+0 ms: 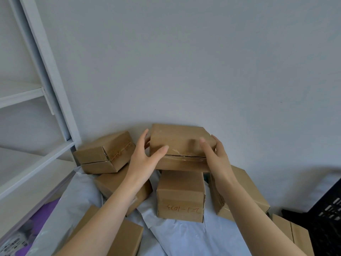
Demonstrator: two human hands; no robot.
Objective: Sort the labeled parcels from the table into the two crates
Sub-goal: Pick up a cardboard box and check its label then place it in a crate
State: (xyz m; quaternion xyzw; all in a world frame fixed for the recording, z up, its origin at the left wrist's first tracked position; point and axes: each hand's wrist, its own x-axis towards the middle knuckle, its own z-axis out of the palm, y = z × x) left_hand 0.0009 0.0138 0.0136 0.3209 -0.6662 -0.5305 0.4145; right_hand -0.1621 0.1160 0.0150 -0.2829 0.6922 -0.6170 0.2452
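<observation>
Parcel [181, 143]: long axis L-R

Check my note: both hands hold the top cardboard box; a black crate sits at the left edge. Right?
No: the head view shows the black crate at the right edge. The left hand and right hand do hold the top cardboard box.

Bare left forearm [112, 206] and right forearm [247, 209], long slim fingers [142, 139].

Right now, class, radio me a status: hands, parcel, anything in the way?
Left hand, right hand grip top parcel at its ends. Held above the marked parcel. Black crate lower right; other parcels lie between.
</observation>
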